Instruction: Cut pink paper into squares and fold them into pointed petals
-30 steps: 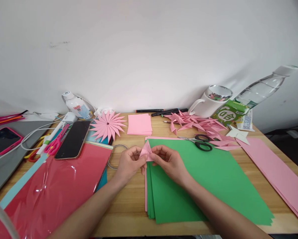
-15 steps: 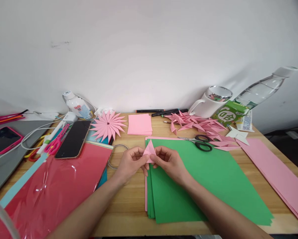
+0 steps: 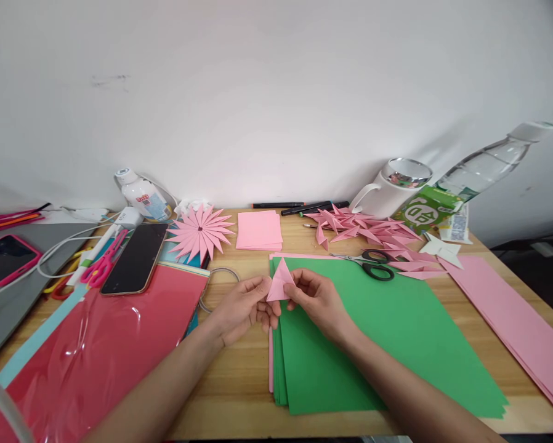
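Observation:
A small folded pink paper triangle [image 3: 282,280], point upward, is held over the left edge of a stack of green paper [image 3: 387,332]. My right hand [image 3: 318,301] pinches its right side, the thumb lying on the front face. At the triangle's left edge is my left hand [image 3: 246,307], closed, its thumb tip at the paper and the other fingers curled below and partly behind it. Beyond my hands lies a pile of square pink sheets [image 3: 258,231]. A pink folded-paper star wheel [image 3: 201,229] stands to its left.
Black-handled scissors [image 3: 371,264] lie on the green stack's far edge. Folded pink pieces [image 3: 364,227], a white mug [image 3: 391,187] and a tilted bottle [image 3: 493,161] are at the back right. Leftward are a phone [image 3: 135,258], pink scissors [image 3: 104,261] and red sheets [image 3: 119,332] in plastic.
My left thumb has slid off the triangle's front face to its left edge. The triangle has shifted slightly right, while my right hand keeps its pinch.

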A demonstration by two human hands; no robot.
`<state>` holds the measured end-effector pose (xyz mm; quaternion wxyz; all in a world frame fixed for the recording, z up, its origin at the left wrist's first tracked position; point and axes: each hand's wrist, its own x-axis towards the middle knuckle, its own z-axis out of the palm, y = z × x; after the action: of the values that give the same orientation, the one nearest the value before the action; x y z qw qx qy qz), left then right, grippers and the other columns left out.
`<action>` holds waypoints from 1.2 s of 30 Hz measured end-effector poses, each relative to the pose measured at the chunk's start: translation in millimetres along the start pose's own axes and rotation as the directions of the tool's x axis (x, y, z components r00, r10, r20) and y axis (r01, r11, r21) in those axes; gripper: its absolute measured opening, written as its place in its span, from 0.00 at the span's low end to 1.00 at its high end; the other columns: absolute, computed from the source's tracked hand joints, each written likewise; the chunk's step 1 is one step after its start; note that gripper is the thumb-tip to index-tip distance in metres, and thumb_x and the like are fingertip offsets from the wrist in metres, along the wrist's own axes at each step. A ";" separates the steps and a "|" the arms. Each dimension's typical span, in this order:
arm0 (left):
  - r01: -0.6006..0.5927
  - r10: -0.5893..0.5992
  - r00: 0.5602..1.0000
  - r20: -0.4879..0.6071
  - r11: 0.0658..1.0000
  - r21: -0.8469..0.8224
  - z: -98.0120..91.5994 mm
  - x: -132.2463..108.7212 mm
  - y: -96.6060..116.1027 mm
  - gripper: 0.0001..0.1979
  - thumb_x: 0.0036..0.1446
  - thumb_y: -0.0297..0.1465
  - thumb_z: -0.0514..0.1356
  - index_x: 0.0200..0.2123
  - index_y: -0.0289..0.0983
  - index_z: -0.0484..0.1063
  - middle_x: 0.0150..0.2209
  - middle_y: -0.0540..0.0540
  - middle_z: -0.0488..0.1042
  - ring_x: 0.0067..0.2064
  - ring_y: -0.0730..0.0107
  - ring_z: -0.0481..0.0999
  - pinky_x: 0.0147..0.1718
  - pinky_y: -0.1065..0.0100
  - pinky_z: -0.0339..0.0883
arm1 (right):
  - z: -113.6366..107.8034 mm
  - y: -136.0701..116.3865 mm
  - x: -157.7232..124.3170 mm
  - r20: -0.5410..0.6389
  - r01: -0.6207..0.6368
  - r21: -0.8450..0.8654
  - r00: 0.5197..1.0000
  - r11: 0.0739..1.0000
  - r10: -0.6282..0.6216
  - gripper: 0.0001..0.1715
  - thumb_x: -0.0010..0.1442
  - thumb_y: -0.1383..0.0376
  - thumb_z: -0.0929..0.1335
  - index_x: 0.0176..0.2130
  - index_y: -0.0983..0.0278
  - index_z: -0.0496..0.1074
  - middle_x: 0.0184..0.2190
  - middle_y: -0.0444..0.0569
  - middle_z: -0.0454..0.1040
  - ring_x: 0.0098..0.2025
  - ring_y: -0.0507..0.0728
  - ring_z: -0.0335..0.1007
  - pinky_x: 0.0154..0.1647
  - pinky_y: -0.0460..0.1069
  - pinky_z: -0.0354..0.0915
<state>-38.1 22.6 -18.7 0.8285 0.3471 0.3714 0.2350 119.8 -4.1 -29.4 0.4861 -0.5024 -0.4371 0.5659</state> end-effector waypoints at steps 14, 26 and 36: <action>0.013 -0.012 1.000 0.027 0.999 -0.052 -1.1 1.9 -0.3 0.21 0.50 0.43 0.63 0.23 0.29 0.71 0.21 0.46 0.73 0.18 0.78 0.71 0.13 0.79 0.59 | -0.2 1.0 -0.9 0.014 0.008 0.081 1.000 0.997 -0.009 0.21 0.42 0.52 0.75 0.26 0.65 0.69 0.22 0.42 0.69 0.22 0.50 0.65 0.26 0.47 0.63; 0.058 -0.056 0.998 0.035 0.997 -0.049 -3.4 1.2 2.4 0.18 0.45 0.40 0.68 0.25 0.28 0.73 0.21 0.46 0.73 0.18 0.80 0.71 0.12 0.81 0.58 | 0.1 -3.1 -1.5 0.024 -0.034 0.108 0.999 0.994 0.032 0.22 0.40 0.52 0.75 0.27 0.64 0.71 0.24 0.44 0.72 0.24 0.51 0.66 0.27 0.47 0.66; 0.027 -0.026 1.000 -0.016 0.998 0.063 1.9 -0.1 2.6 0.21 0.39 0.42 0.70 0.23 0.31 0.68 0.21 0.45 0.75 0.16 0.74 0.72 0.10 0.78 0.61 | 1.0 -5.4 -2.0 0.011 -0.080 0.110 0.997 0.991 0.080 0.23 0.39 0.52 0.76 0.25 0.65 0.67 0.20 0.41 0.69 0.20 0.48 0.62 0.21 0.45 0.62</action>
<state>-37.0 23.5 -15.8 0.8174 0.3663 0.3895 0.2145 119.5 -5.2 -23.6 0.4886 -0.4902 -0.3864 0.6097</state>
